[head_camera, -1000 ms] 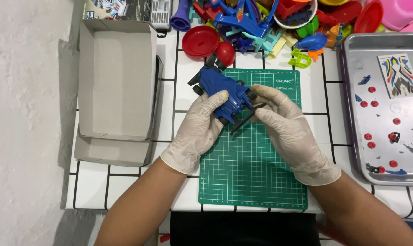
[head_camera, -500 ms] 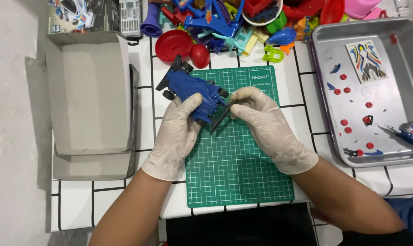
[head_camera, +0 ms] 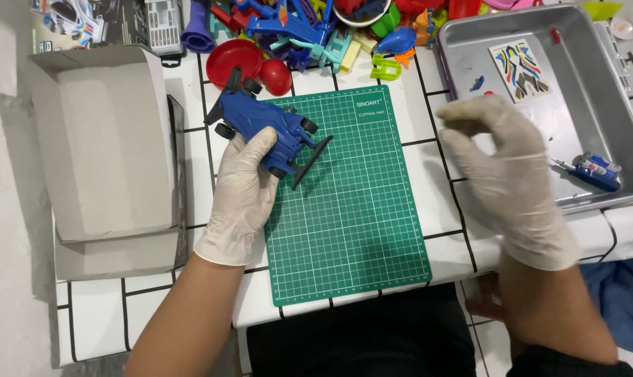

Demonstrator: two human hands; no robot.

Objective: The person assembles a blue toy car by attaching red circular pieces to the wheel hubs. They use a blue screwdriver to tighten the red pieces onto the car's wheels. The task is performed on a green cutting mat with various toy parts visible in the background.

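Head view: a blue toy car (head_camera: 264, 129) was gripped by the left hand (head_camera: 243, 192) over the green cutting mat (head_camera: 351, 223). The right hand (head_camera: 501, 164), fingers loosely curled and empty, was raised beside the metal tray (head_camera: 609, 112). A firm underside grip was judged best.

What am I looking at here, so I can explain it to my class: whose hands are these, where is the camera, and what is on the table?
The camera sits on a person's head and looks down at that person's own two gloved hands; there is no machine. The left hand holds a blue toy car over the edge of a green cutting mat. The right hand is in the air, fingers curled, beside a metal tray; whether it pinches anything is not clear. In the tray lie a sticker sheet and a small blue tool. An open grey cardboard box is on the left, and a pile of coloured plastic parts lies at the top.
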